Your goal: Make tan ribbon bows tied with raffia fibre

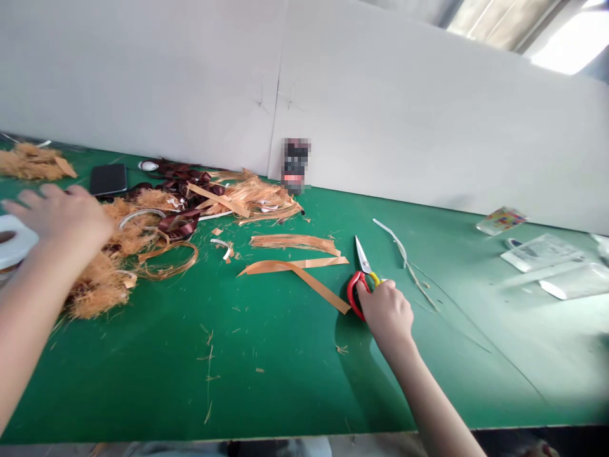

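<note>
Green-topped counter [285,387] runs across the view against a pale grey panel wall [390,108], with a bright opening at the top right corner and orange fibre scraps strewn over the surface.

The right hand [386,319] holds a pair of scissors [360,263] with red and yellow handles, its fingers [380,293] curled around them. The hand covers part of the handles, so the exact hold is hard to make out. The blades appear closed and point away from the person toward the wall, angled slightly left, with the long axis rising from the hand. A long orange strip [304,273] ends just beside the red handle.

The left hand [61,219] is at the far left, its fingers [40,200] spread and empty, just beside a white roll [14,241] and above a heap of frayed orange fibre [99,285]. Dark ribbon [178,184] and a black phone [108,179] lie farther back, well apart from the scissors.
</note>
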Motion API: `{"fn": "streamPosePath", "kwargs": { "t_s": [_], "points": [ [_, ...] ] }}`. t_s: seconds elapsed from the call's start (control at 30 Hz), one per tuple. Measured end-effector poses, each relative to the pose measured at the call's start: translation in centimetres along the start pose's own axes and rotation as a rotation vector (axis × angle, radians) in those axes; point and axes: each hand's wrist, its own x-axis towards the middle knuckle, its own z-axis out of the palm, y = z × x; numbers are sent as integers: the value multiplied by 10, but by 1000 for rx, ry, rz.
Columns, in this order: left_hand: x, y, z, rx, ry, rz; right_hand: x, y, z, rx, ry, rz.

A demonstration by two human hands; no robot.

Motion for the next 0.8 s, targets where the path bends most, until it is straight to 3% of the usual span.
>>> {"fn": "streamPosePath", "kwargs": {
  "t_s": [0.03, 0.1, 0.2, 0.3, 0.4, 0.47, 0.63, 0.73, 0.8],
  "points": [
    [-6, 22, -5, 86, 38, -39, -1, -2, -1, -15, -2, -5],
    [-21, 66, -10, 132, 30, 51, -3, -4, -4, -49, -1, -19],
    [-48, 123, 0, -139, -99, 435, -7, -8, -10, -100, 27, -58],
    [-72, 160, 21, -226, -230, 619, -13, -12, -17, -138, 72, -123],
    [-82, 180, 31, -240, -280, 660, -22, -19, -25, -168, 107, -196],
    [-80, 187, 27, -251, -286, 657, -28, -25, -33, -185, 124, -262],
    [-59, 200, -16, -408, -249, 652, -44, -48, -65, 44, 90, -596],
    [-49, 204, -45, -664, -167, 667, -53, -67, -91, 253, -77, -694],
    [-45, 204, -60, -755, -197, 654, -56, -79, -106, 380, -165, -763]
  ]
}}
